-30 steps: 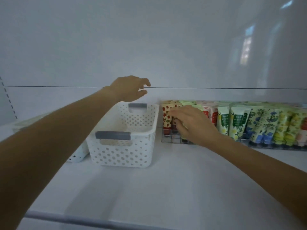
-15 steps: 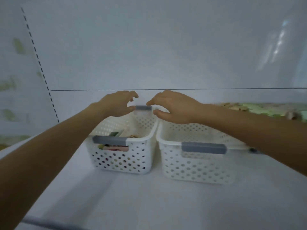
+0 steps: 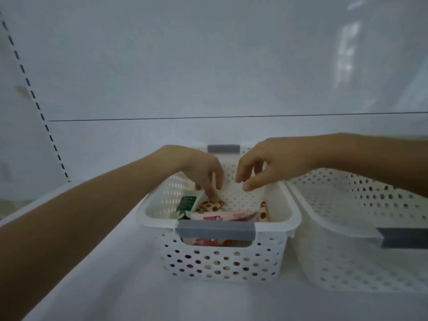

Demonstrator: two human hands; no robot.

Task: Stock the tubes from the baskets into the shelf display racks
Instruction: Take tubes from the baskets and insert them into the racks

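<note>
Picking step: left hand (image 3: 203, 172) in basket (image 3: 220, 262), fingertips on spotted tube (image 3: 211, 205), grip unclear; right hand (image 3: 275, 163) at tube's two o'clock, loose, empty. Next: pinch, lift.

On the shelf (image 3: 115, 286) the left basket (image 3: 220, 265) stands just beside the right basket (image 3: 347, 262), with tubes (image 3: 222, 215) lying inside it, the left hand (image 3: 201, 167) reaching down onto them and the right hand (image 3: 273, 161) above it.

hands (image 3: 203, 172) over basket (image 3: 217, 232) of tubes (image 3: 222, 215)
</note>
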